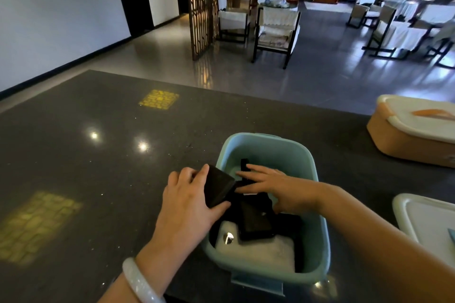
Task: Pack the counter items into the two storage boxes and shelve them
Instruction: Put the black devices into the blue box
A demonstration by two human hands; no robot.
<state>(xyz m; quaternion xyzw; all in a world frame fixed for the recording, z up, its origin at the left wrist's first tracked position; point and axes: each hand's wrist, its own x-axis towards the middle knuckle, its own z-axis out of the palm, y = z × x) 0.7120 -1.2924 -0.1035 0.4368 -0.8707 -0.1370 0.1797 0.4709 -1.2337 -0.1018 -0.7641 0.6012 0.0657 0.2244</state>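
Left hand (189,202) has its fingers and thumb wrapped around a flat black case (218,186), holding it tilted right over the left rim of the teal storage box (317,206), so it looks like it's on its way in. Right hand (268,186) is inside the box with fingers stretched out flat, resting on or nudging the black stuff in there, not gripping anything as far as I can see.

Already in the box: another flat black device (256,224) lying on top, some black strap-like bits I can't really identify, and a white pouch (258,251) with a round silver snap at the near end. So this box is pretty full.

The orange storage box (403,140) sits well off to the right on the dark stone counter (98,155) with its white lid on, so I'd guess that one's packed. A white lid (423,219) lies near the right edge, probably for the teal box.

Still to do, I reckon: drop the case in, lid the teal box, shelve both. No shelf in view.
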